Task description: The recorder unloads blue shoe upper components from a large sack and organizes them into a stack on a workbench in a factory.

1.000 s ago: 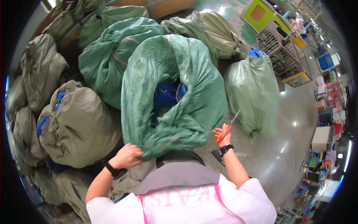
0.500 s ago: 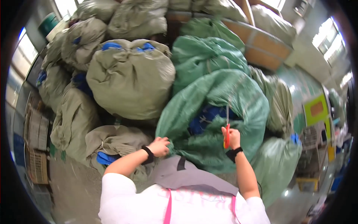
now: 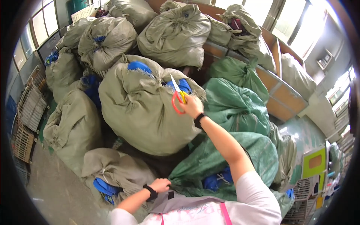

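Two hands at work amid tightly packed sacks; bare concrete floor (image 3: 56, 187) lower left. Right hand (image 3: 192, 106) grips red-handled scissors (image 3: 177, 96), blades up, against the bulging grey-green woven sack (image 3: 138, 108). Left hand (image 3: 160, 185) pinches the open green woven sack (image 3: 225, 157) rim.

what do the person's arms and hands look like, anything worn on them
Both hands are bare, no gloves. The left hand and the right hand each have a black band at the wrist, like a watch or strap. The forearms are uncovered; short white sleeves end at the upper arms.
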Action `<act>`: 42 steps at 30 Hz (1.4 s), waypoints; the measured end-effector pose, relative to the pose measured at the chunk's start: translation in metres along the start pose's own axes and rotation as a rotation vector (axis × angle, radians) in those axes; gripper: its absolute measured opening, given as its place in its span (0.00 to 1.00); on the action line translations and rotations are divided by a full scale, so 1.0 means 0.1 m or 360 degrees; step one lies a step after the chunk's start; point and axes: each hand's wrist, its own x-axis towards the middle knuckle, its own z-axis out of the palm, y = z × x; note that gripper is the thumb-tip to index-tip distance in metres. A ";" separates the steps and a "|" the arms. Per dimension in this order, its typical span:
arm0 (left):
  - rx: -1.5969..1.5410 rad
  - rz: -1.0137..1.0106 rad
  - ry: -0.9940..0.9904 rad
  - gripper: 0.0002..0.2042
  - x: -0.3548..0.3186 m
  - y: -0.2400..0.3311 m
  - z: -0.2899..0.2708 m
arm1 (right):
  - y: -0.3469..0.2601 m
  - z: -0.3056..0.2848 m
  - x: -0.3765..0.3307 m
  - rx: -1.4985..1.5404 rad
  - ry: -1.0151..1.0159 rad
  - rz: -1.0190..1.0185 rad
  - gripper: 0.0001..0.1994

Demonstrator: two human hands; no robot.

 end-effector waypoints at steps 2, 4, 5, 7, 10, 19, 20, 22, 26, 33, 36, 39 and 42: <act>-0.0139 -0.0020 0.0023 0.16 -0.10 -0.12 0.07 | -0.19 0.28 0.61 0.0112 0.0120 0.0041 0.16; -0.0220 -0.0059 -0.0006 0.16 -0.26 -0.10 0.06 | -0.41 0.60 0.97 0.0252 0.0144 0.0097 0.18; -0.0272 -0.0068 0.0008 0.15 -0.29 -0.13 0.07 | -0.37 0.74 1.17 0.0240 0.0135 0.0137 0.18; -0.0355 -0.0069 0.0042 0.15 -0.33 -0.21 0.08 | -0.19 0.99 1.44 0.0143 -0.0152 0.0306 0.20; -0.0485 -0.0063 0.0064 0.15 -0.24 -0.24 -0.08 | 0.08 1.21 1.46 0.0041 -0.0614 0.0292 0.18; -0.0235 0.0538 -0.0246 0.17 0.68 0.13 -0.38 | 0.31 0.33 -1.65 0.0500 -0.0031 -0.0407 0.21; -0.0199 0.0657 -0.0331 0.18 0.83 0.23 -0.38 | 0.54 0.16 -2.17 0.0360 -0.0089 -0.0229 0.24; -0.0085 0.0900 -0.0496 0.20 1.13 0.52 -0.43 | 0.99 -0.18 -3.31 -0.0064 -0.0198 0.0188 0.29; 0.0235 0.1374 -0.0611 0.25 1.55 1.33 -0.23 | 1.84 -1.00 -5.71 -0.0822 -0.0961 0.0559 0.27; 0.0595 0.1023 0.0012 0.31 2.43 2.16 0.14 | 1.71 -2.35 -6.97 -0.1208 -0.1038 0.1208 0.14; 0.0731 0.0987 0.0379 0.34 2.59 2.40 0.03 | 1.85 -2.82 -7.60 -0.1641 -0.0653 0.1617 0.11; 0.0399 0.1017 0.0336 0.36 2.52 2.61 -0.02 | 1.88 -3.14 -8.08 -0.1793 -0.0424 0.1626 0.13; 0.0590 0.0939 0.0598 0.35 2.19 3.04 0.20 | 1.66 -2.98 -7.95 -0.1521 -0.0249 0.1508 0.15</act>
